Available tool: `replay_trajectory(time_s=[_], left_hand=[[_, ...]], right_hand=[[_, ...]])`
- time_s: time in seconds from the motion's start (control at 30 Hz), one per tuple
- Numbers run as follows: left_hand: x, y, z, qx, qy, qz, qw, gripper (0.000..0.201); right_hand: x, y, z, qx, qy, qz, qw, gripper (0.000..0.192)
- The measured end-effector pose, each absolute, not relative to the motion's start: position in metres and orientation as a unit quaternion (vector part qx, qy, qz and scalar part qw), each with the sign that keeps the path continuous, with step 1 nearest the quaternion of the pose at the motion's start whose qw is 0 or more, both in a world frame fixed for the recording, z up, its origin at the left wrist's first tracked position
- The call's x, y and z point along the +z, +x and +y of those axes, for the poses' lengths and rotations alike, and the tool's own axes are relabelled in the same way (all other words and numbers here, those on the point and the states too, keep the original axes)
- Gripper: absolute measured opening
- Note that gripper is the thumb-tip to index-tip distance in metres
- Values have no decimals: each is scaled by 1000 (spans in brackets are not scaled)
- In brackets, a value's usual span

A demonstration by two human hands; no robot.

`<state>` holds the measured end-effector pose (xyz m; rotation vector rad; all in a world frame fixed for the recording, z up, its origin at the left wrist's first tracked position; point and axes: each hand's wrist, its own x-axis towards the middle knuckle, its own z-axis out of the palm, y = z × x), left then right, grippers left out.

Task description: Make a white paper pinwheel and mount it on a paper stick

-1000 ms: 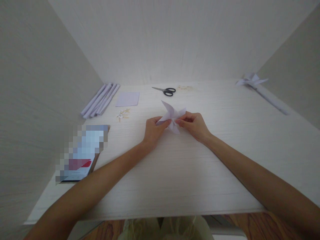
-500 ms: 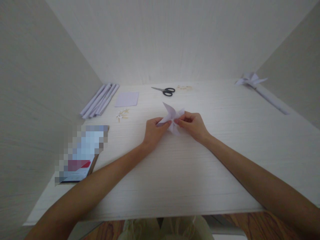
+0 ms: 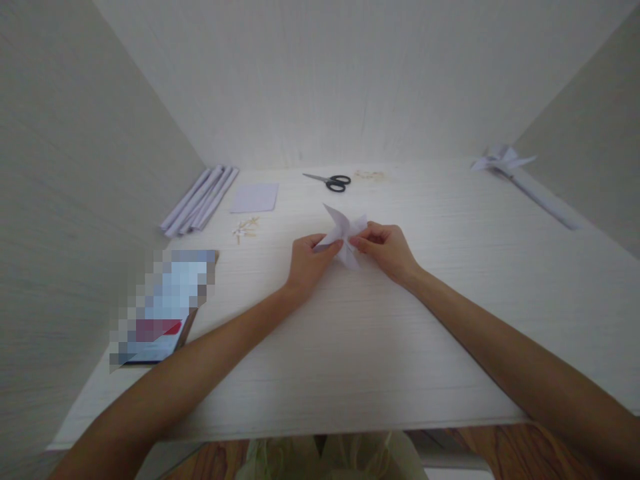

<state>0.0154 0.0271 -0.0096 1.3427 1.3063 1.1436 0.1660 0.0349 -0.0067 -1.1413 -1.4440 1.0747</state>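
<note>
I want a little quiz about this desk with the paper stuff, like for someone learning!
1. True or false: both hands hold the pinwheel.
2. Which lies nearest the scissors? A) paper rolls B) paper square C) phone
3. Fill in: a finished pinwheel on a stick lies at the desk's far ____ corner.

Key:
1. True: left hand and right hand pinch it.
2. B
3. right
</note>
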Motion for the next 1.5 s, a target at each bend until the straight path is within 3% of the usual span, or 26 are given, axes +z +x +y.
replay_trajectory(time_s=[1.5], left_hand=[[-9, 16, 26, 455, 560, 539, 434, 28]], right_hand=[[-3, 162, 33, 421, -509, -601, 449, 22]])
